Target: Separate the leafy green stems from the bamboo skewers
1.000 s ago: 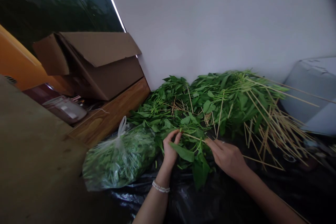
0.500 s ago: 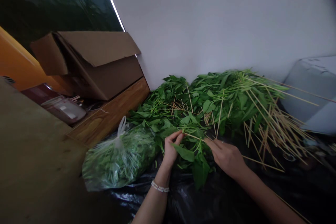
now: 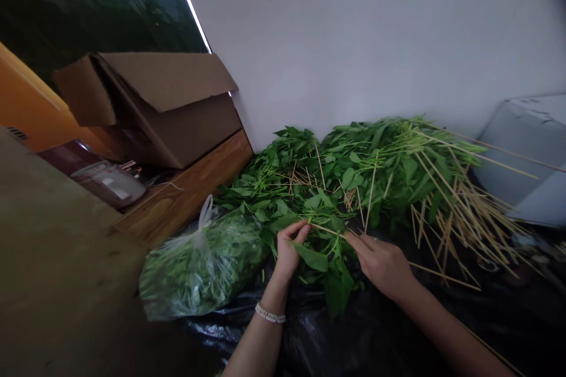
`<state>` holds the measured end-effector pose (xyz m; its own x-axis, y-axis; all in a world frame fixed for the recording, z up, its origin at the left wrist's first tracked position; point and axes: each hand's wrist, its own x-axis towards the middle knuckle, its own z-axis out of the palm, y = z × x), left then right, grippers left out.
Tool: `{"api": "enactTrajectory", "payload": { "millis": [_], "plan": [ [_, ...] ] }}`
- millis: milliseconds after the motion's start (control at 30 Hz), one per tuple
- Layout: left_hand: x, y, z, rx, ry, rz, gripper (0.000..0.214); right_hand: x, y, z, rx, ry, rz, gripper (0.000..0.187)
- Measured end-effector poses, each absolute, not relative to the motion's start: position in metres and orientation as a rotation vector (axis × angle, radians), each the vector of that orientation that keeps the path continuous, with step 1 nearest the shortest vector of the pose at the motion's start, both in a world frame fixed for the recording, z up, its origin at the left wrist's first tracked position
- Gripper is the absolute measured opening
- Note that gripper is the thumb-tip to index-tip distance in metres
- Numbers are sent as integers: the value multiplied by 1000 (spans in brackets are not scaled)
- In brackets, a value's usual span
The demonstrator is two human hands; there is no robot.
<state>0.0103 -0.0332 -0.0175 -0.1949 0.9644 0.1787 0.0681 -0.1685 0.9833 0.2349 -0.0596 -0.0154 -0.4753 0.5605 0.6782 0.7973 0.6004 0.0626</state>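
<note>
At the far left an orange panel point(image 3: 26, 97) slants down behind a clear plastic container point(image 3: 108, 182), which has something white inside. Just right of these, an open cardboard box point(image 3: 198, 129) sits at the end of a wooden board point(image 3: 194, 194), one flap folded outward; its front is too dark for any print to be read. Below the board, a clear plastic bag point(image 3: 198, 274), tied at the top and full of cut greens, rests beside the black plastic sheet point(image 3: 318, 336). Next comes the left hand point(image 3: 288, 250), a pale beaded bracelet point(image 3: 269, 314) at its wrist, with thumb and forefinger pinching a green bit at the end of a thin pale stick point(image 3: 325, 229). The stick crosses, near level, over the front of the leafy greens point(image 3: 367, 159) heaped against the white wall point(image 3: 354, 41), and broad leaves hang from it. Its other end meets the right hand point(image 3: 384, 265), whose fingers are closed around it, though the knuckles hide the exact hold. Farther right, loose sticks point(image 3: 473, 224) fan out of the heap toward a white box point(image 3: 526, 159); the dark marks on its top are too blurred to read.
</note>
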Motion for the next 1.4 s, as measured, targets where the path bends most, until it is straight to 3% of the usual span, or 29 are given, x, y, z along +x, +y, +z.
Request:
{"api": "enactTrajectory", "payload": {
  "millis": [1400],
  "plan": [
    [14,-37,-18,1085,1188,1291,29,229,-62,-26,-1060,-2211,-459,34]
  ]
}}
